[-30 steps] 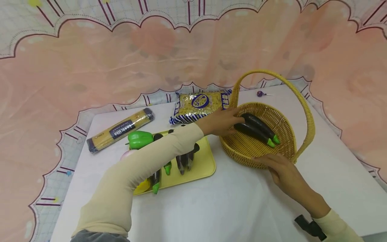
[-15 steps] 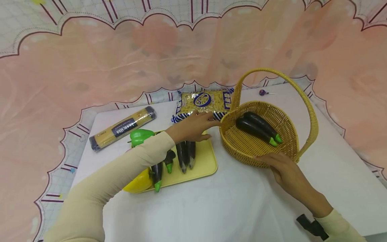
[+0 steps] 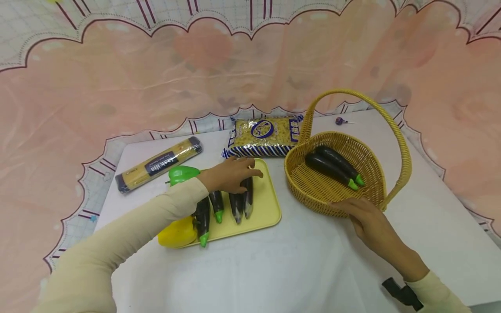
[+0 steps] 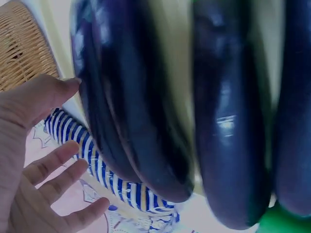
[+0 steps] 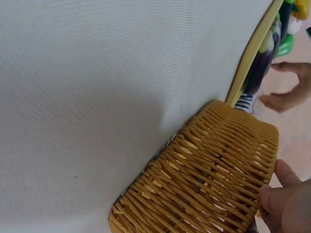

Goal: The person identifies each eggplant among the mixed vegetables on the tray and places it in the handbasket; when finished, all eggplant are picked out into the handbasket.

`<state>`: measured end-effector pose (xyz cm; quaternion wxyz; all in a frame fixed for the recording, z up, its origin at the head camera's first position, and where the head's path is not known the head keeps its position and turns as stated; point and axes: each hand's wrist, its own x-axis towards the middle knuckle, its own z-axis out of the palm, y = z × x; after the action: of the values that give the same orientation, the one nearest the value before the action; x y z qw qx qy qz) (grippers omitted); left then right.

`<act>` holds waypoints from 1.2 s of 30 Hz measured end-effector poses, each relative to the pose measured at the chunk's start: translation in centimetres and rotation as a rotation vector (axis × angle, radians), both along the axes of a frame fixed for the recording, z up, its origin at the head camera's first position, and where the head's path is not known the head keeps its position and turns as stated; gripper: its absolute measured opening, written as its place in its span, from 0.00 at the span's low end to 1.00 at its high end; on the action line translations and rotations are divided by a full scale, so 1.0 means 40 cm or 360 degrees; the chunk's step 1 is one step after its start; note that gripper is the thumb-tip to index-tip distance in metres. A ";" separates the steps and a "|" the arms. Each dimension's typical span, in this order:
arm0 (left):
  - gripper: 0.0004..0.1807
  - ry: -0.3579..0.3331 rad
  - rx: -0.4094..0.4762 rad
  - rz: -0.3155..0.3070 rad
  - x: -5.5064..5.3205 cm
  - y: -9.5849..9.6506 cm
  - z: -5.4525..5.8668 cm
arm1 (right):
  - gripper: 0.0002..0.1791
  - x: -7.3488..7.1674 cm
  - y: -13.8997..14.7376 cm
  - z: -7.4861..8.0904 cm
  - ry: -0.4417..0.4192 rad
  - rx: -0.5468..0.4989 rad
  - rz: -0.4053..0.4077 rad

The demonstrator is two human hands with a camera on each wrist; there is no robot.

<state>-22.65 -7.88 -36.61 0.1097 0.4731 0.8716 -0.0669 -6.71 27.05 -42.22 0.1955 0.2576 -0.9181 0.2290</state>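
Observation:
My left hand (image 3: 227, 174) reaches over the yellow tray (image 3: 268, 208), above a pair of dark eggplants (image 3: 236, 206) with pale tips. In the left wrist view its fingers are spread, and the thumb is close beside the eggplants (image 4: 131, 107); whether it touches cannot be told. My right hand (image 3: 368, 221) holds the near rim of the wicker basket (image 3: 301, 198), thumb and fingers on either side of the rim in the right wrist view. Two eggplants (image 3: 330, 169) with green stems lie inside the basket. More eggplants (image 3: 202, 217) lie on the tray, partly behind the left arm.
A yellow bell pepper (image 3: 178, 232) and a green one (image 3: 183, 174) lie at the tray's left. Behind stand a pack of spaghetti (image 3: 160, 163) and a bag of pasta (image 3: 264, 134). The basket's tall handle (image 3: 399, 143) arches up. A lollipop (image 3: 339, 121) lies behind it.
My left hand has moved left from the basket, away from the eggplants there, to the pair on the tray. The right hand stays on the basket rim.

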 end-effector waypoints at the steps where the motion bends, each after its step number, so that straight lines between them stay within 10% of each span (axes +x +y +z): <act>1: 0.32 -0.0015 -0.0025 -0.0001 0.000 -0.007 -0.004 | 0.34 0.000 0.000 0.000 0.0001 0.0000 0.0002; 36: 0.25 -0.0252 -0.0054 -0.0027 -0.053 -0.019 -0.067 | 0.35 -0.004 0.006 -0.012 -0.0032 -0.0022 -0.0033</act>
<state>-24.78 -8.63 -39.28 0.1858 0.4824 0.8548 -0.0450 -6.89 27.28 -42.68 0.1902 0.2444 -0.9211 0.2359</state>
